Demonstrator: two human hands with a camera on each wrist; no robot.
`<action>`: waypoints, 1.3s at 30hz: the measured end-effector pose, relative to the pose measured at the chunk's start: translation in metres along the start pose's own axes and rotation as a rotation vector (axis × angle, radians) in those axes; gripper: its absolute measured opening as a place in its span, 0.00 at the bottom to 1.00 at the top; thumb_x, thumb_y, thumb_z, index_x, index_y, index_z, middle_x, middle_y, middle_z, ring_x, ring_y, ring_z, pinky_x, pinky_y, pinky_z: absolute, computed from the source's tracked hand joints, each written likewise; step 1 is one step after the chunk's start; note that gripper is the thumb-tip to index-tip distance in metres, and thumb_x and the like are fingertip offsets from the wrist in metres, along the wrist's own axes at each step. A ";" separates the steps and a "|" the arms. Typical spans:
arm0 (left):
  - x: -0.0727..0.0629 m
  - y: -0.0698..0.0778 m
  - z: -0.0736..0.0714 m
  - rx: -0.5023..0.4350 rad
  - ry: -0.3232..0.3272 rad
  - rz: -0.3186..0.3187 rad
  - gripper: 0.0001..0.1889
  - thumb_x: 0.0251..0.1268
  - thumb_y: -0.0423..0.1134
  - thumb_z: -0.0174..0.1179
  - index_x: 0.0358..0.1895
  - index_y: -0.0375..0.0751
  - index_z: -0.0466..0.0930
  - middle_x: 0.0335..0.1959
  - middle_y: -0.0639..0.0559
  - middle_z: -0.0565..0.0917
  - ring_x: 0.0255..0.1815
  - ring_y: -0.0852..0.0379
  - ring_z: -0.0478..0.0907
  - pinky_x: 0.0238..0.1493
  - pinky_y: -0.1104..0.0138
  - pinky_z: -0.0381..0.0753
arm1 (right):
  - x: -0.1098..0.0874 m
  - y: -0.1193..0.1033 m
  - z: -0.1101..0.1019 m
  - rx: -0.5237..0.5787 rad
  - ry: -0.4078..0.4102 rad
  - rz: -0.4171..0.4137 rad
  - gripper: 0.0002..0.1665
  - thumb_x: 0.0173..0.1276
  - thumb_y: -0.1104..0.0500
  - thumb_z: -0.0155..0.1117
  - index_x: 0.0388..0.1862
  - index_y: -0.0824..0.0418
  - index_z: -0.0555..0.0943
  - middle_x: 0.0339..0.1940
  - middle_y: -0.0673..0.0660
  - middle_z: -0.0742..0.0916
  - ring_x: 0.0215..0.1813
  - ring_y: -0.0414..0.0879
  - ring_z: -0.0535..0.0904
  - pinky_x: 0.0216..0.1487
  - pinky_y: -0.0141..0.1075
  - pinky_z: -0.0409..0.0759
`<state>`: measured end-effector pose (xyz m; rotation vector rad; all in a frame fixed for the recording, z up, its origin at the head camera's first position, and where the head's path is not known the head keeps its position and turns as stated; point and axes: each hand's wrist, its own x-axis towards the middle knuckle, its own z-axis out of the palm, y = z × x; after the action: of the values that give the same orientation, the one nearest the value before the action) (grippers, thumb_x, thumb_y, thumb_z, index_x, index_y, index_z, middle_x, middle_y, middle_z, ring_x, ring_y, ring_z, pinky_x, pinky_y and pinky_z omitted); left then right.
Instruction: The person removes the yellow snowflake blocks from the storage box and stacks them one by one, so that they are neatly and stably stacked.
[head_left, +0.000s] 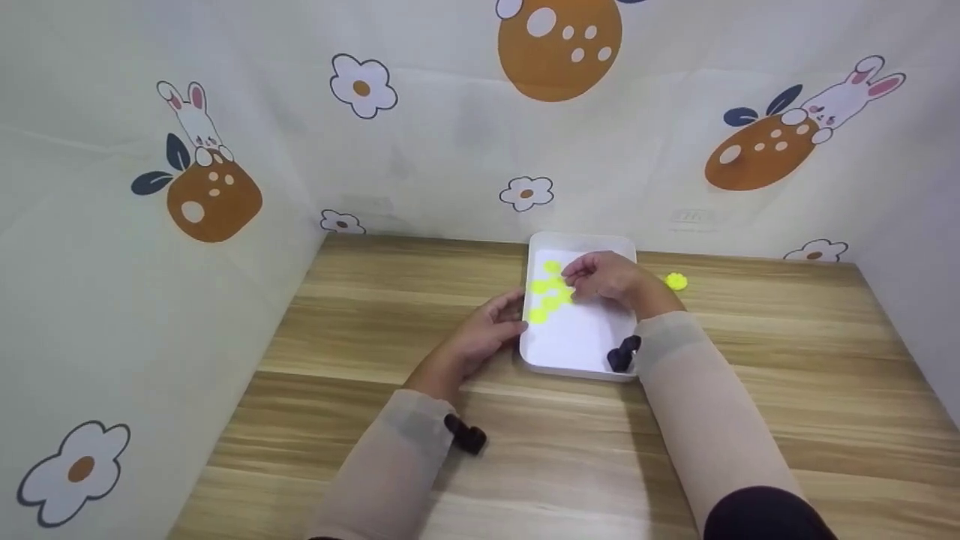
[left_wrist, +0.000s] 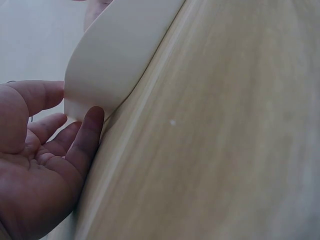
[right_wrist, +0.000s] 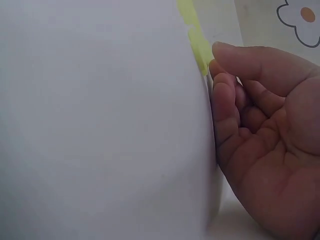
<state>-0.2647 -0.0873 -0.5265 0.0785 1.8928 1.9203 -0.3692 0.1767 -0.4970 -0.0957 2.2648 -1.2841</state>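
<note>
A shallow white tray (head_left: 581, 352) lies on the wooden table. Several small flat yellow pieces (head_left: 540, 315) sit in a cluster in its left and upper part. Inside the tray, my right hand (head_left: 611, 277) has its fingertips beside these pieces. In the right wrist view its thumb and index tips come close to a yellow piece (right_wrist: 200, 50), with nothing visible between them. Outside the left wall, my left hand (head_left: 487, 334) touches the tray with fingers and thumb. Its fingertips rest against the tray wall (left_wrist: 115, 55) in the left wrist view.
A yellow flower-shaped piece (head_left: 676, 281) lies on the table to the right of the tray, past the right wrist. Behind stands a wall cloth (head_left: 442, 150) printed with rabbits, flowers and orange fruit. Small black devices (head_left: 466, 435) are strapped at both wrists.
</note>
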 end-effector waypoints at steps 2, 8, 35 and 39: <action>0.000 0.000 -0.001 -0.006 -0.006 0.008 0.36 0.76 0.30 0.61 0.84 0.47 0.63 0.82 0.43 0.72 0.80 0.45 0.72 0.80 0.53 0.76 | -0.001 0.000 0.001 -0.057 -0.006 -0.001 0.29 0.60 0.70 0.77 0.61 0.57 0.84 0.56 0.55 0.85 0.57 0.48 0.78 0.67 0.37 0.77; 0.000 -0.002 -0.002 -0.020 -0.030 0.029 0.37 0.77 0.29 0.60 0.85 0.44 0.61 0.84 0.43 0.68 0.82 0.44 0.70 0.80 0.53 0.75 | -0.001 0.000 0.003 -0.131 -0.018 -0.032 0.27 0.59 0.71 0.78 0.58 0.59 0.85 0.52 0.54 0.85 0.55 0.48 0.77 0.64 0.37 0.77; 0.000 -0.002 0.000 -0.017 -0.018 0.025 0.36 0.76 0.29 0.60 0.85 0.44 0.62 0.82 0.41 0.71 0.81 0.44 0.71 0.80 0.52 0.75 | -0.005 0.002 0.005 -0.215 0.033 -0.007 0.21 0.61 0.65 0.78 0.53 0.50 0.90 0.46 0.52 0.84 0.53 0.50 0.76 0.57 0.39 0.75; 0.000 -0.002 0.000 -0.019 -0.014 0.023 0.36 0.76 0.29 0.60 0.85 0.44 0.61 0.82 0.40 0.71 0.82 0.44 0.70 0.81 0.52 0.75 | -0.005 0.003 0.003 -0.201 0.036 -0.032 0.20 0.63 0.65 0.77 0.53 0.51 0.90 0.47 0.53 0.85 0.53 0.49 0.77 0.58 0.39 0.76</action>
<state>-0.2641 -0.0869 -0.5280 0.1086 1.8725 1.9475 -0.3627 0.1774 -0.4993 -0.1823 2.4271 -1.0789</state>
